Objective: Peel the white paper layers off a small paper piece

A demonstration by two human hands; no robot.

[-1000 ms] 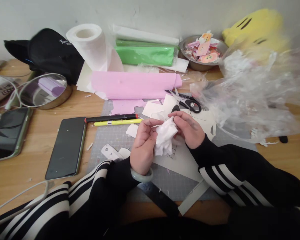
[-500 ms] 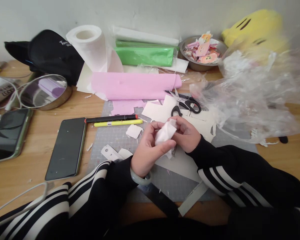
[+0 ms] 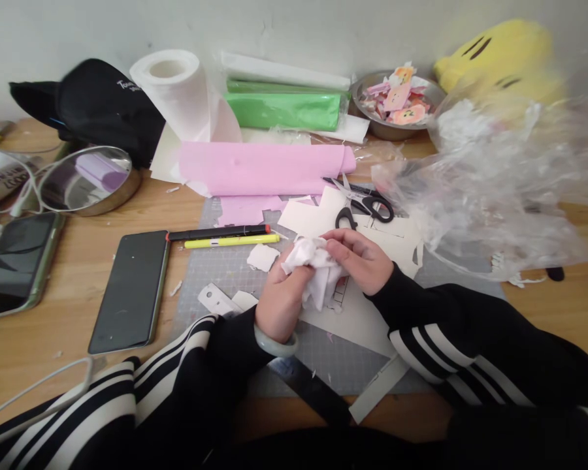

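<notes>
Crumpled white tissue paper [image 3: 320, 277] is held between my two hands above the grey cutting mat [image 3: 225, 267]. My left hand [image 3: 281, 294] grips it from the left, thumb pressed on top. From the right, the fingers of my right hand [image 3: 360, 258] pinch its upper edge. Whether anything is wrapped inside the tissue is hidden. Under the hands lies cream card [image 3: 355, 323] with drawn black lines. Just beyond my right hand, black-handled scissors [image 3: 365, 202] rest on more card with their blades apart.
A pink paper roll [image 3: 264, 166], a white tissue roll [image 3: 169, 91] and green packets [image 3: 284, 111] stand behind. Pens [image 3: 230, 241] and a phone [image 3: 130, 290] lie left. Clear plastic bags [image 3: 494, 183] crowd the right. A metal bowl [image 3: 387, 130] holds small paper faces.
The tissue has gone from a compact bundle to a looser, spread-out one hanging lower between my hands. My fingers have shifted on it; the things on the table have not moved.
</notes>
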